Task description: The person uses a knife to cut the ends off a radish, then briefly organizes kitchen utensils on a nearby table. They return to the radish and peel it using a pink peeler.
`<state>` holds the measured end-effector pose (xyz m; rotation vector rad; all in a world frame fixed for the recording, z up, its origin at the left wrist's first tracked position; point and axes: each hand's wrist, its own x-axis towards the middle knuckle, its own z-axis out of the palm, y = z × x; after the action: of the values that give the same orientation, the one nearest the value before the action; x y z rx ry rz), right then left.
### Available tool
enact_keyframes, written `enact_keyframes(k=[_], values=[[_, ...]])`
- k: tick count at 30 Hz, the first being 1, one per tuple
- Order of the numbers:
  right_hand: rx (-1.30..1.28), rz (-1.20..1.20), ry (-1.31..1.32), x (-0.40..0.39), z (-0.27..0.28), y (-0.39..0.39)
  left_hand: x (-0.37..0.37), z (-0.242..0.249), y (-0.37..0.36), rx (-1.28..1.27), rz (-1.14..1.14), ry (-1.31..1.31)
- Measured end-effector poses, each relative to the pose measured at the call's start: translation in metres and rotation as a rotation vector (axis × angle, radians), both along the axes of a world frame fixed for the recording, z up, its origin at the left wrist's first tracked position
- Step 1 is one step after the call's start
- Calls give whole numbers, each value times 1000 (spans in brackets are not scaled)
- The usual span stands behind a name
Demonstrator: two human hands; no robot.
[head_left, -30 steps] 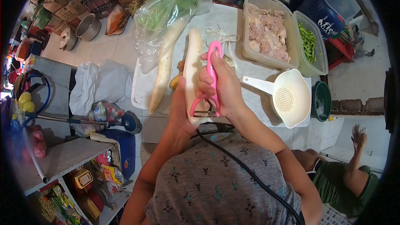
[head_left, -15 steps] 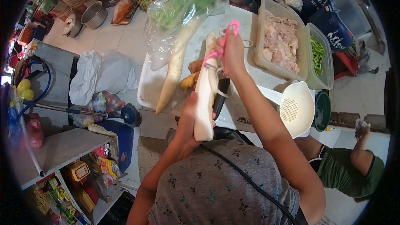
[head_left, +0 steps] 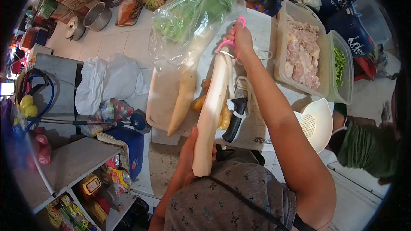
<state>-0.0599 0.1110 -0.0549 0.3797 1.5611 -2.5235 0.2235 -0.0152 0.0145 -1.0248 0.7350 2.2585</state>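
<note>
A long peeled-looking white radish (head_left: 209, 115) slants away from my body over the table. My left hand (head_left: 187, 156) is wrapped round its near, thick end. In my right hand (head_left: 242, 42) is a pink peeler (head_left: 227, 44), closed in the fingers at the radish's far tip. Pale strips of peel hang beside that tip. Under and beside the radish lie pieces of ginger (head_left: 224, 117) and a black-handled knife (head_left: 235, 120), its blade not visible. To the left, a second white radish (head_left: 183, 98) with leafy tops lies partly inside a clear plastic bag (head_left: 171, 53).
Right of my forearm stand a tub of raw chicken (head_left: 280, 66), a tub of cut green vegetables (head_left: 347, 90) and a white strainer (head_left: 322, 124). A shelf unit (head_left: 81, 158) is at lower left. A person in green (head_left: 364, 149) is at the right.
The radish has come nearer my body. My right hand and the peeler have moved slightly farther away, to the radish's far tip. The person in green has shifted and the view has tilted.
</note>
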Motion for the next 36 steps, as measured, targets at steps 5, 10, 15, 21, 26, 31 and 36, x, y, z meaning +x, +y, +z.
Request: enact_keyframes(k=[5,10,15,21,26,31,36], values=[[43,-29,-22,-19,-25,5,3,-3,-5,-17,-27,1],[137,-175,-10,-19,-15,-2,3,-6,-10,48,25,4],[170,-346,114,-32,-21,1,6,3,-12,66,30,-23],[390,-200,374,-9,10,-7,15,5,-11,-60,77,17],[533,339,634,41,75,35,20,49,2,-354,114,290],[38,236,354,97,89,77,22,65,-31,-303,-13,523],[-115,-130,294,150,97,75,-36,44,-53,-139,-198,596]])
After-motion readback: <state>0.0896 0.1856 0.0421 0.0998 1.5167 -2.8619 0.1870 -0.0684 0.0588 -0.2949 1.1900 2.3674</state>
